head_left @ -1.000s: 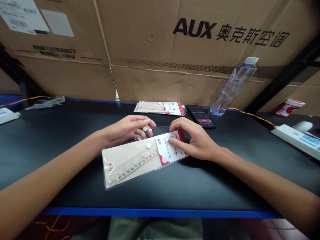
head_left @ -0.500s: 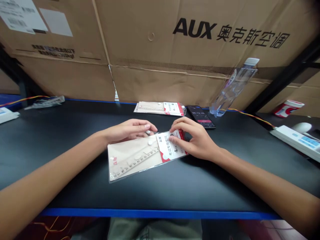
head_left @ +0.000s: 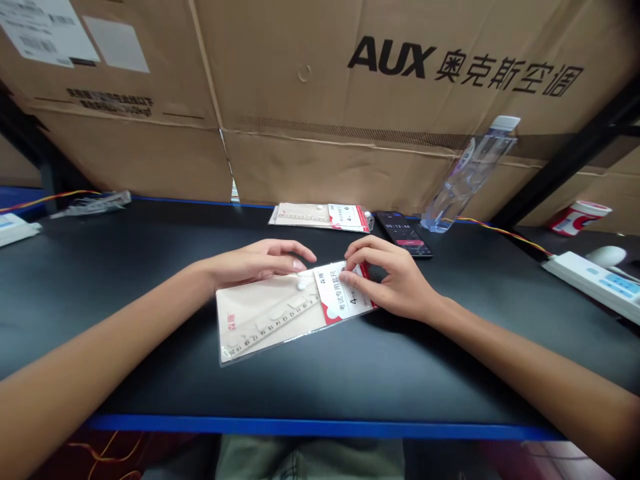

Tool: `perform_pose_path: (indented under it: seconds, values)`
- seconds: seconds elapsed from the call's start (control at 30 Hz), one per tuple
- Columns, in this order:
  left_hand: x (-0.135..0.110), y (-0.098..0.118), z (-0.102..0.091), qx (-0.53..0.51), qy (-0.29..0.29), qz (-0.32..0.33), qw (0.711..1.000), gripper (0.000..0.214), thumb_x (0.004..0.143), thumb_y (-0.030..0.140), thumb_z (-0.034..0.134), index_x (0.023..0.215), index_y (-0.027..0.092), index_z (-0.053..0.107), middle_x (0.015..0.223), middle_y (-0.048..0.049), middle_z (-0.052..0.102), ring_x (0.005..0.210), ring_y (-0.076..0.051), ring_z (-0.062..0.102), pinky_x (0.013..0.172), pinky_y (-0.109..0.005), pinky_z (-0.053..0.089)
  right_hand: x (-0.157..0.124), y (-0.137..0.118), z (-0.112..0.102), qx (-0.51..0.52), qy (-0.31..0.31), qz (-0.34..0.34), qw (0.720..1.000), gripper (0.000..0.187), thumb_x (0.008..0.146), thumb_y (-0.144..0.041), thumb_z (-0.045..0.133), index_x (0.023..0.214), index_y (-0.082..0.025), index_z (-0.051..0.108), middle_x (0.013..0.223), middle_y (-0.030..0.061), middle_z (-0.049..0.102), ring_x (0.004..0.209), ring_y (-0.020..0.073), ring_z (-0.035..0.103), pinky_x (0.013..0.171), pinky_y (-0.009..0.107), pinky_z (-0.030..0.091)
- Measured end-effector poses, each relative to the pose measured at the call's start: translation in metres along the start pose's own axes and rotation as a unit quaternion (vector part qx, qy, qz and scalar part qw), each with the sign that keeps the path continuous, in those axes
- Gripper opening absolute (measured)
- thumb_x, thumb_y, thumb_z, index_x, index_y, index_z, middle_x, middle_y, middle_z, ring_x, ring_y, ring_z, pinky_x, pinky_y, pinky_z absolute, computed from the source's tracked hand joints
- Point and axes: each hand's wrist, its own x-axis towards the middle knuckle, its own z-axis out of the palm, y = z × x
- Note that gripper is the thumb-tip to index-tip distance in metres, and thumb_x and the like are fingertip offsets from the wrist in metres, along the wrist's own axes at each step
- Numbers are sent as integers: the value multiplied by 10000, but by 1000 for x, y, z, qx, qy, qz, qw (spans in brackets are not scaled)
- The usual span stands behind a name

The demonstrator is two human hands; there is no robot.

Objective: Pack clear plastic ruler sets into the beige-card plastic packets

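A clear plastic ruler set packet (head_left: pixel 270 313) lies slanted before me, with a numbered ruler inside, a white snap button and a white-and-red card at its right end. My right hand (head_left: pixel 387 277) is closed on that card end, thumb on the front and fingers bent over the upper edge. At the packet's upper edge, my left hand (head_left: pixel 255 260) has its thumb bent down to the rim and its index finger curved above. The other left fingers are mostly hidden behind the thumb and packet.
Behind lie more ruler packets (head_left: pixel 315 217) and a phone (head_left: pixel 404 235) with a running timer. A water bottle (head_left: pixel 470 177) leans against the cardboard box (head_left: pixel 325 73). Power strips (head_left: pixel 595 283) sit at both sides, and a red-and-white tub (head_left: pixel 580 219) stands far right.
My left thumb has come down to the packet's upper edge, and the small white piece under it no longer shows. My right hand and the packet have barely moved.
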Motion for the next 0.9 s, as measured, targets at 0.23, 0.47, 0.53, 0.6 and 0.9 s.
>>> perform_pose_path:
  seconds: [0.23,0.47,0.53,0.6,0.9]
  values:
    - [-1,0,0,56,-45,7,997,410,775,315,753,1156,212,641,959,-29,706,836,-170,660,717,-240,498,0,3,0,4,-5,-9,1000,72,889,-265,672,872,-196,673,1004,78,644,871,192,627,814,342,526]
    - [-1,-1,2,95,-41,15,995,385,801,297,725,1165,214,631,858,-4,666,761,-138,613,664,-218,461,0,2,0,8,-39,-3,999,59,890,-248,670,882,-191,681,992,72,647,851,179,617,790,327,516]
    - [-2,-1,4,103,-45,18,993,396,808,310,724,1178,212,621,835,3,652,742,-130,599,647,-211,448,0,2,0,10,-47,-3,999,64,891,-252,669,883,-189,682,992,72,649,842,176,617,784,322,515]
    - [-2,-1,5,108,-52,18,993,411,808,315,727,1188,209,611,825,6,645,726,-125,591,634,-210,442,0,1,-1,12,-51,-3,999,70,892,-255,669,881,-187,682,993,72,651,837,174,617,778,318,514]
    - [-2,-3,5,69,-69,31,995,394,786,277,749,1132,207,573,820,17,610,723,-117,571,654,-221,436,0,0,0,13,-62,1,998,87,893,-266,662,868,-184,676,1000,73,656,850,175,623,788,310,515]
